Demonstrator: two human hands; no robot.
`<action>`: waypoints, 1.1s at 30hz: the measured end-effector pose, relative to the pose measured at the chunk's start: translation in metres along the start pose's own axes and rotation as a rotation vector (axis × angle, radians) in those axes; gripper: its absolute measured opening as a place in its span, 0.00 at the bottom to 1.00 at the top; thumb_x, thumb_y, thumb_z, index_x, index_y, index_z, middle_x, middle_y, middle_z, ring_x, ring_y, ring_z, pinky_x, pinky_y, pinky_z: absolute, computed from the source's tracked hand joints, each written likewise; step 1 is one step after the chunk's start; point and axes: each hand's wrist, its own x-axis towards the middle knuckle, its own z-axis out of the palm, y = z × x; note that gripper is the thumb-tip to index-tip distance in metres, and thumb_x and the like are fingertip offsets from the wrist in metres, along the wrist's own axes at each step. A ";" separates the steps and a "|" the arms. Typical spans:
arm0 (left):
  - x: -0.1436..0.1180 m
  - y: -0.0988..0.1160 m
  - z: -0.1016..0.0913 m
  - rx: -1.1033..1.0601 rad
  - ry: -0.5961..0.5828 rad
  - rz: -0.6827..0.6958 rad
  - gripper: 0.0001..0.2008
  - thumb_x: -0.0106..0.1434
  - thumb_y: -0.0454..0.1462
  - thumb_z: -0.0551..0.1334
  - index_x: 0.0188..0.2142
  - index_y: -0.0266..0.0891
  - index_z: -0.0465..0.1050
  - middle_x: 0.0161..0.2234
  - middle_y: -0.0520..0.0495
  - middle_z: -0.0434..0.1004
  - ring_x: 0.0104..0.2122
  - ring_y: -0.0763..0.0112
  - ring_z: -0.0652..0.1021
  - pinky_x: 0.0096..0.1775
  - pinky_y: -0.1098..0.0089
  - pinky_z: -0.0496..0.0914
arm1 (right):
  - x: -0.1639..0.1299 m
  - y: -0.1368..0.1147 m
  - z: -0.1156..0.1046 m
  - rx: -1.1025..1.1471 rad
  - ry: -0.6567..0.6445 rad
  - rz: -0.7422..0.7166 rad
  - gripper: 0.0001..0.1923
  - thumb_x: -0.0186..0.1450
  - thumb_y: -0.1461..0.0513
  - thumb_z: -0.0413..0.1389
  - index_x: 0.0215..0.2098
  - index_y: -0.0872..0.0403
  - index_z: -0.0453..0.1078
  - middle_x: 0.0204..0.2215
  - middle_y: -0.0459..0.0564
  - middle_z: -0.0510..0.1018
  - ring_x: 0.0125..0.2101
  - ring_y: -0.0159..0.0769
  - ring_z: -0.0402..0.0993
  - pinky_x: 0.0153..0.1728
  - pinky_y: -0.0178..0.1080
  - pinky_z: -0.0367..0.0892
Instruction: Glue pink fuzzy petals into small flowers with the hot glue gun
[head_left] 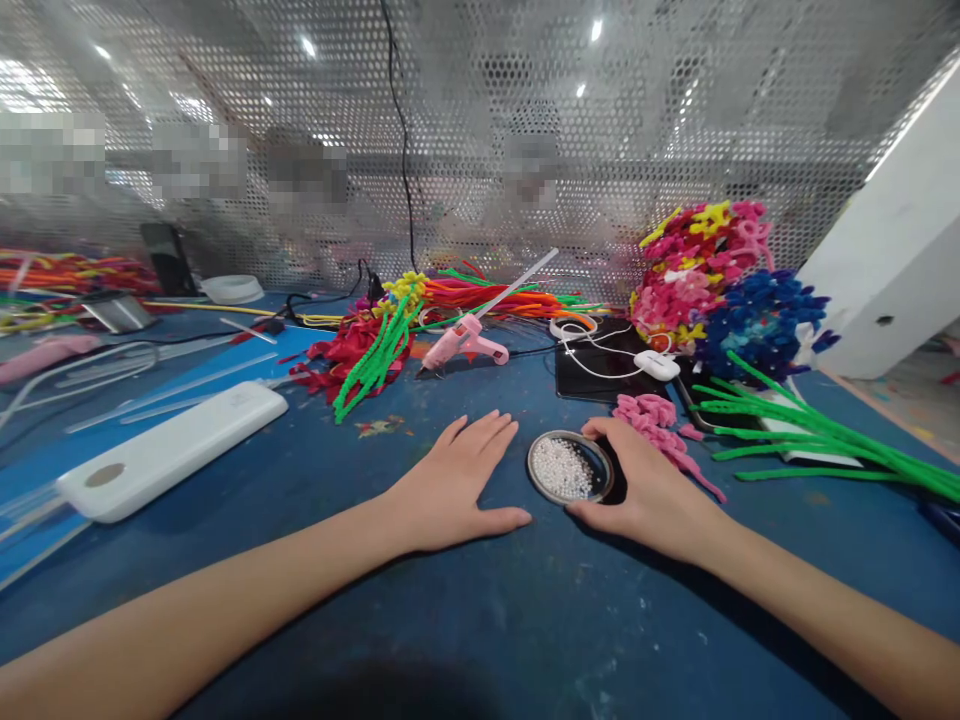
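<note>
Head camera view, looking down across a blue worktop (480, 620) at two bare forearms reaching forward. Between the two hands sits a small round dish of white beads (568, 468), shallow, with a metal rim. It is round, so it has no long axis.

The right hand (649, 490) is the nearer one. It curls around the right side of the dish, thumb at the near edge and fingers (600, 428) at the far edge, touching or almost touching the rim. The fingers are spread in a loose cup and are not clamped on the dish; the dish stands flat on the worktop.

The left hand (457, 480) lies palm down on the worktop just to the left of the dish. Its fingers are straight, close together and holding nothing, and its thumb tip points toward the dish's near left edge, with a small gap between.

Just beyond the right hand lies a pink curled pipe-cleaner piece (664, 425). Farther right, long green pipe cleaners (825, 440) fan across the worktop. Behind them stands a bunch of pipe-cleaner flowers (712, 280) in pink, yellow and blue. A pink glue gun (465, 342) rests beyond the left hand, well apart from it. A white power bank (172, 450) lies far to the left.
</note>
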 end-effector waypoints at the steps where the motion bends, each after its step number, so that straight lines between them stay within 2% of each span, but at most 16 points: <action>1: 0.000 0.000 0.000 0.003 -0.001 -0.001 0.45 0.58 0.62 0.50 0.64 0.33 0.46 0.65 0.37 0.45 0.64 0.53 0.50 0.61 0.51 0.46 | 0.001 0.000 0.001 -0.002 0.003 -0.007 0.28 0.52 0.56 0.60 0.48 0.53 0.58 0.46 0.54 0.70 0.47 0.44 0.67 0.47 0.46 0.64; 5: 0.000 0.000 0.000 -0.008 0.002 0.003 0.43 0.58 0.61 0.50 0.64 0.35 0.49 0.65 0.37 0.46 0.64 0.52 0.51 0.61 0.50 0.45 | 0.002 -0.001 0.003 0.019 -0.025 -0.078 0.28 0.52 0.57 0.60 0.48 0.53 0.58 0.46 0.54 0.70 0.47 0.44 0.67 0.47 0.46 0.64; 12: 0.000 0.001 -0.001 -0.054 -0.011 0.000 0.47 0.58 0.60 0.52 0.65 0.33 0.40 0.65 0.37 0.44 0.64 0.52 0.50 0.62 0.50 0.45 | -0.008 0.011 0.000 -0.038 -0.013 -0.087 0.31 0.51 0.55 0.60 0.51 0.52 0.59 0.51 0.57 0.68 0.51 0.50 0.66 0.50 0.51 0.63; 17: 0.000 0.001 0.000 -0.041 -0.015 -0.002 0.45 0.59 0.60 0.51 0.65 0.33 0.42 0.66 0.37 0.44 0.64 0.51 0.49 0.62 0.51 0.44 | -0.002 0.008 0.006 -0.068 -0.013 -0.126 0.38 0.51 0.53 0.61 0.57 0.53 0.55 0.56 0.58 0.64 0.58 0.51 0.57 0.56 0.53 0.57; 21: 0.001 0.000 0.000 -0.028 -0.018 0.007 0.45 0.59 0.60 0.50 0.65 0.33 0.43 0.66 0.38 0.44 0.64 0.52 0.49 0.62 0.50 0.44 | 0.002 0.000 0.011 -0.032 -0.001 -0.071 0.37 0.52 0.52 0.60 0.56 0.54 0.55 0.54 0.58 0.66 0.55 0.50 0.61 0.54 0.53 0.59; 24: 0.001 0.000 0.000 -0.020 -0.021 0.005 0.44 0.59 0.60 0.50 0.65 0.34 0.44 0.66 0.38 0.44 0.64 0.53 0.49 0.62 0.50 0.44 | 0.000 -0.002 0.009 -0.010 -0.014 -0.114 0.35 0.52 0.54 0.60 0.55 0.54 0.56 0.54 0.58 0.67 0.55 0.49 0.61 0.54 0.52 0.59; 33: 0.001 -0.001 0.001 -0.024 -0.002 0.015 0.42 0.59 0.61 0.49 0.64 0.37 0.46 0.65 0.39 0.46 0.64 0.53 0.50 0.61 0.50 0.44 | 0.004 0.011 0.003 -0.007 0.028 -0.060 0.34 0.51 0.54 0.61 0.54 0.52 0.57 0.51 0.56 0.68 0.53 0.48 0.64 0.53 0.51 0.60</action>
